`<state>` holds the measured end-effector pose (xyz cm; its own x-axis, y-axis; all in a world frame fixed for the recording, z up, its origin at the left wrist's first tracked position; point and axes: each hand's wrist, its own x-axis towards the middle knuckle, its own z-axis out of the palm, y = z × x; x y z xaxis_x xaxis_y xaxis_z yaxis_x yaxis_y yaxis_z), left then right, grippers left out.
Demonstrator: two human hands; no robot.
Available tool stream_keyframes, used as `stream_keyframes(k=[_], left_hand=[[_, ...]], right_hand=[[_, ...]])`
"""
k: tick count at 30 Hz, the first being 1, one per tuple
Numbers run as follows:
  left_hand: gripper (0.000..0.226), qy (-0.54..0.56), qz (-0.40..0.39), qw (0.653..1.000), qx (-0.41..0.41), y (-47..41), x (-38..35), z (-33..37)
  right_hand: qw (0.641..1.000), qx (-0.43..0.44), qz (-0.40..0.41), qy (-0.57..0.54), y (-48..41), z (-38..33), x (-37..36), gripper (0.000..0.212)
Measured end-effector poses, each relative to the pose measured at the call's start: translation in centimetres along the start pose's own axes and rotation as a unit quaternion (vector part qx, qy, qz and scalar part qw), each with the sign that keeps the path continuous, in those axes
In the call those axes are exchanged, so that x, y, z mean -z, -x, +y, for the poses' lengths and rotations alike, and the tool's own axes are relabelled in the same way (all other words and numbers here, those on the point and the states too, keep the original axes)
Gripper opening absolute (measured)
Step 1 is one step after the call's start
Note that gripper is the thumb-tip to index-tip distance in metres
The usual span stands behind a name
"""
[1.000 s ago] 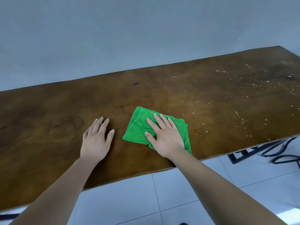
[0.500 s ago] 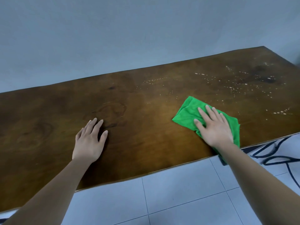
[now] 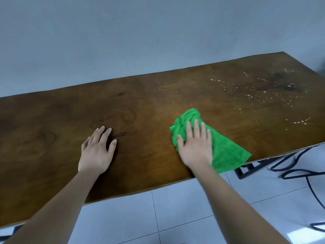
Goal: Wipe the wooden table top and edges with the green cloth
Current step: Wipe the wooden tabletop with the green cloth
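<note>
A dark wooden table top (image 3: 144, 110) runs across the view against a pale wall. The green cloth (image 3: 223, 152) lies bunched near the table's front edge, and one corner hangs over that edge. My right hand (image 3: 196, 147) presses flat on the cloth's left part, fingers spread. My left hand (image 3: 96, 150) rests flat on the bare wood to the left, holding nothing. Pale droplets or specks (image 3: 255, 95) dot the right part of the top.
White floor tiles (image 3: 175, 208) lie below the front edge. A black metal table leg frame (image 3: 246, 169) and black cables (image 3: 299, 173) sit on the floor at the right. The table's right end (image 3: 302, 62) is in view.
My right hand swept the cloth rightward over the specks, then back a little to the left; the cloth is now more bunched with a corner over the edge. My left hand stayed planted.
</note>
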<state>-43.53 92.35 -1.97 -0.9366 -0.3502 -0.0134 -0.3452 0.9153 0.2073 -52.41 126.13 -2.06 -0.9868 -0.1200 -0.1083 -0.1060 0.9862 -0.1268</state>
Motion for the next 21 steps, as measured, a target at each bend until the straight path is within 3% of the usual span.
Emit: stream_keyframes(k=[7, 12, 17, 21], left_hand=[[0.068, 0.008, 0.012, 1.000, -0.015, 0.0, -0.5, -0.8], [0.068, 0.014, 0.010, 1.000, -0.021, -0.1, -0.6, -0.9], [0.065, 0.018, 0.019, 0.999, -0.023, -0.2, -0.9, -1.1], [0.062, 0.016, 0.021, 1.000, -0.011, -0.2, -0.8, -0.8]], right_hand=[[0.973, 0.229, -0.029, -0.007, 7.2, -12.4, -3.0, 0.074], [0.925, 0.378, -0.038, -0.017, 6.0, -13.5, -3.8, 0.071], [0.899, 0.435, -0.056, 0.003, -0.9, -11.8, -2.2, 0.069], [0.917, 0.395, -0.053, -0.006, -7.1, -9.6, -0.7, 0.066]])
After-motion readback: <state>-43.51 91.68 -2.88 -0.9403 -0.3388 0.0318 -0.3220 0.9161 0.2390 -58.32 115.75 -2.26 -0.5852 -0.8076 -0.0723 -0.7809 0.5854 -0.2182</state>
